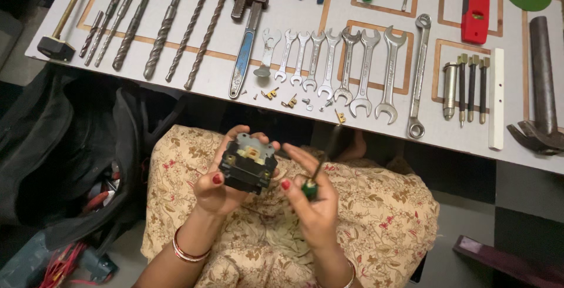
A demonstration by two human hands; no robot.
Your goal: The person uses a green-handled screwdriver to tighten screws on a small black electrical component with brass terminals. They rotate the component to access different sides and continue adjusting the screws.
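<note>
The left hand (220,185) is closed around a small black electrical block (249,162), fingers wrapped on its sides, and holds it over the lap with the open face turned up. The right hand (311,197) is closed on a small screwdriver (314,179) with a green handle. The long axis of this tool goes up and a little to the right, so the tip points away from the block, which lies just to the left of it. Further out, small screws and brass pieces (289,101) lie on the table edge (458,141), below a row of spanners (329,65), with drill bits (164,29) at the left
</note>
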